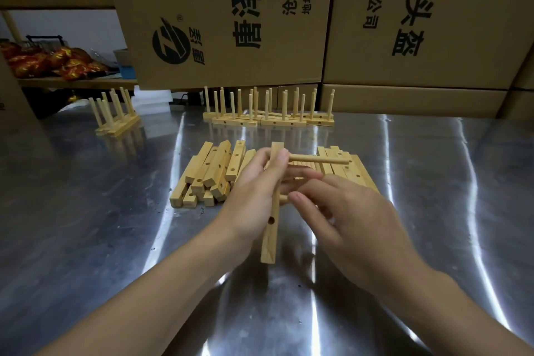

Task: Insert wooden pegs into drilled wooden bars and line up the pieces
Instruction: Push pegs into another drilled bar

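My left hand [254, 193] grips a drilled wooden bar [270, 235] held upright above the metal table [86, 225]. One wooden peg [320, 159] sticks out to the right from the bar's upper hole. My right hand [346, 217] pinches a second peg [283, 197] at the bar's middle hole; most of that peg is hidden by the fingers. An empty hole shows lower on the bar. Behind my hands lies a pile of drilled bars [211, 173], with more bars [349, 167] to the right.
Finished bars with upright pegs [268, 113] stand in rows at the back of the table. A smaller pegged group [115, 115] stands at the back left. Large cardboard boxes [231, 17] wall off the far side. A shelf with red packets [49, 62] is at left.
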